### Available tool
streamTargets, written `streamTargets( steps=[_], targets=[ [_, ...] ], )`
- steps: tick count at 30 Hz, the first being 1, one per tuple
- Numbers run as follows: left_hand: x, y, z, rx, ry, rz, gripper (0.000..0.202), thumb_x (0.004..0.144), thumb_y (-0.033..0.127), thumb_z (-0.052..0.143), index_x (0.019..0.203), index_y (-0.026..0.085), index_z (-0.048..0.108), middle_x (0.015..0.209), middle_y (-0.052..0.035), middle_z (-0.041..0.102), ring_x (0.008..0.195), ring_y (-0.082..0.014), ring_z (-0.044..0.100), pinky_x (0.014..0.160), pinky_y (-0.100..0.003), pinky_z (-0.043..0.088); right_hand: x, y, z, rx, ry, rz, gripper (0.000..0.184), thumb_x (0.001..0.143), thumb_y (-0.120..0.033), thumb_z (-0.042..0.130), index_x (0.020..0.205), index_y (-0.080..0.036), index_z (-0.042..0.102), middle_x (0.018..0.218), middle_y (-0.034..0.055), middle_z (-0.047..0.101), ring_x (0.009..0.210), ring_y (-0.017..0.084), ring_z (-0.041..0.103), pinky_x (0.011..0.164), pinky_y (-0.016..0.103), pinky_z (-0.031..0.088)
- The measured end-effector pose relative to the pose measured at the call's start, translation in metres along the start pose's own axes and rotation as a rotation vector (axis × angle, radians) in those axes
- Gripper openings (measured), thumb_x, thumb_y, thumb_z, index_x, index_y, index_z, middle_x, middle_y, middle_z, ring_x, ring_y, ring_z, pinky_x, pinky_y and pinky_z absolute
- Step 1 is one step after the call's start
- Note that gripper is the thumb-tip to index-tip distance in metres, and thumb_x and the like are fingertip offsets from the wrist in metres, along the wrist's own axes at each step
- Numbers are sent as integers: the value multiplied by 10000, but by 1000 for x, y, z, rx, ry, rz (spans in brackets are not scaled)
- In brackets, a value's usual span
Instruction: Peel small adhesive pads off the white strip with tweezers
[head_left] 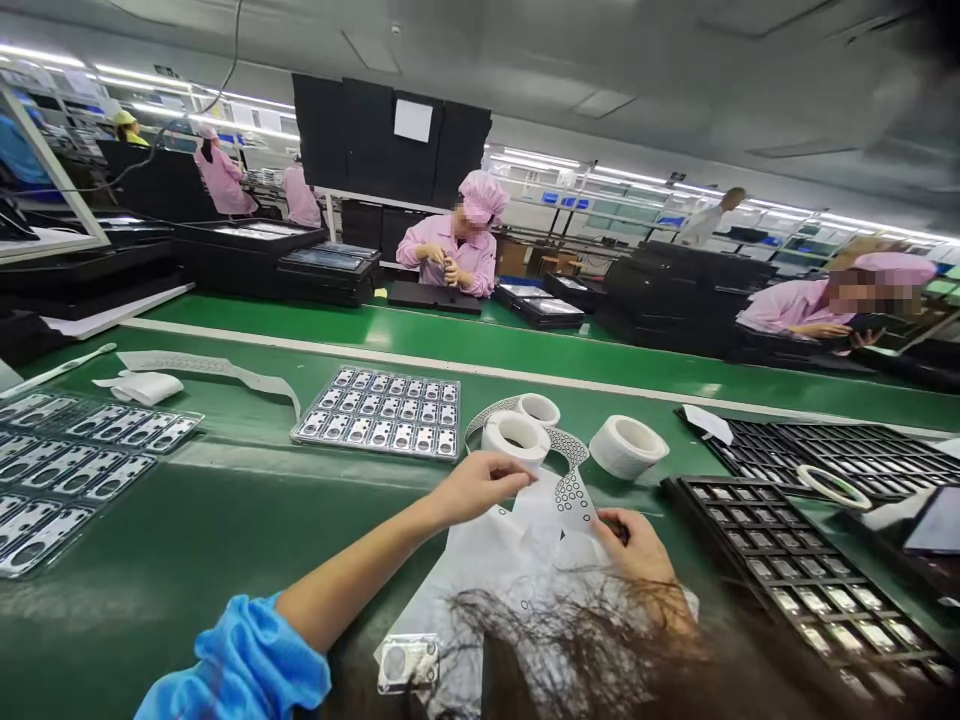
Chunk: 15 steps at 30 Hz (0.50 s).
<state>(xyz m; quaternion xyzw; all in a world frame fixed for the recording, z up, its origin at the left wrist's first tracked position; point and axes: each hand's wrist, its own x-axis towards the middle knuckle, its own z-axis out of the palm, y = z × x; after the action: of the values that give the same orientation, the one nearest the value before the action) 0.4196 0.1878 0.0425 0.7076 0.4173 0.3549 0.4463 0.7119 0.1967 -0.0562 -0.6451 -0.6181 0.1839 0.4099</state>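
Observation:
My left hand [484, 488] has its thumb and fingertips pinched together just in front of a white roll [516, 438]; what lies between them, if anything, is too small to see. My right hand [641, 548] grips the edge of a white sticker strip [574, 490] printed with black rings. The strip curls back around the rolls. Beneath both hands lies a white sheet [469, 570] with a few ring stickers and a small black triangle on it. A small clear-and-silver plate with a round opening [409, 663] rests at the sheet's near left. Hair hides the sheet's lower part.
A clear tray of metal plates [379, 412] lies ahead, more trays [67, 465] at left. Two further rolls [628, 446] [538, 408] stand near the strip. Black compartment trays [810, 590] fill the right. Co-workers [457, 240] in pink sit across the green bench [247, 510].

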Motion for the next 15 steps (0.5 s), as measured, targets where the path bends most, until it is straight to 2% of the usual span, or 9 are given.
streamTargets(
  steps=[2, 4, 7, 9, 11, 15],
  targets=[
    [2, -5, -3, 32, 31, -23, 267, 922, 233, 528, 1018, 124, 752, 1027, -74, 768, 938, -200, 692, 802, -272, 537, -2, -8, -4, 15, 51, -9, 375, 612, -564, 608, 681, -216, 730, 774, 104, 695, 795, 322, 628, 779, 488, 486],
    [1, -9, -1, 81, 46, -27, 255, 916, 233, 530, 1010, 143, 750, 1052, -70, 761, 971, -209, 679, 837, -289, 529, -8, -22, -11, 38, 171, -22, 366, 666, -551, 604, 716, -205, 709, 832, 105, 690, 844, 300, 621, 824, 469, 476],
    [-2, -12, 7, 140, -2, 6, 211, 893, 233, 567, 990, 180, 747, 1053, -52, 755, 996, -214, 666, 892, -307, 516, -19, -44, -26, 125, 386, -2, 383, 802, -540, 587, 885, -178, 677, 940, 107, 682, 878, 249, 631, 835, 411, 501],
    [-5, -12, 13, 198, -44, 45, 202, 899, 247, 570, 994, 197, 741, 1053, -44, 753, 1000, -214, 665, 912, -315, 512, -26, -56, -37, 197, 473, 30, 394, 866, -530, 555, 973, -161, 641, 949, 103, 676, 824, 215, 650, 782, 372, 541],
    [-9, -11, 18, 274, -72, 79, 213, 919, 267, 552, 1016, 206, 732, 1070, -43, 752, 1009, -217, 666, 918, -325, 513, -33, -63, -51, 204, 498, 48, 399, 878, -524, 543, 1008, -157, 634, 961, 95, 677, 808, 206, 657, 769, 371, 557],
    [-18, -7, 34, 352, -121, 93, 232, 932, 254, 527, 1044, 206, 724, 1099, -47, 756, 1039, -236, 675, 928, -355, 515, -57, -59, -78, -14, 439, 53, 396, 799, -552, 563, 916, -195, 689, 985, 84, 679, 950, 276, 631, 911, 486, 496]
  ],
)
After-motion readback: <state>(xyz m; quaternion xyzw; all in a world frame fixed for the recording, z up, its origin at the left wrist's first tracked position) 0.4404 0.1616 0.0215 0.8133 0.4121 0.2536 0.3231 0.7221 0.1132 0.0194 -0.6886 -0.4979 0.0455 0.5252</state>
